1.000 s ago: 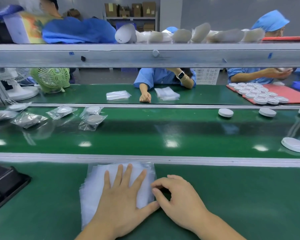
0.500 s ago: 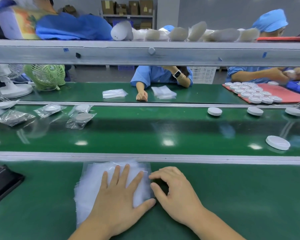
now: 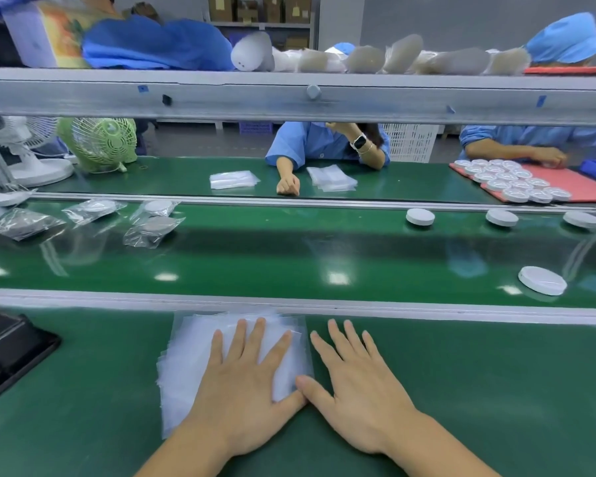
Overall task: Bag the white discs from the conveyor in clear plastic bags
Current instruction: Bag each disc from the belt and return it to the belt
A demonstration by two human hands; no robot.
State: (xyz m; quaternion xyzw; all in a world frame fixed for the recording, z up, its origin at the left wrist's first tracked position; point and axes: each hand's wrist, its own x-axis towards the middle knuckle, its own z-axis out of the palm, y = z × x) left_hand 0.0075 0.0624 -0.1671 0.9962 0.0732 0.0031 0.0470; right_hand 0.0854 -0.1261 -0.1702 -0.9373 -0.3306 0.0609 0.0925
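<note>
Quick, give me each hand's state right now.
Left hand: open, fingers straight, pressing flat on the stack of clear bags.
Right hand: open, flat on the green table, holding nothing.

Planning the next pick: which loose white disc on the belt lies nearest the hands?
The lone disc on the near side of the belt, at the right; the other three loose discs line its far edge.
</note>
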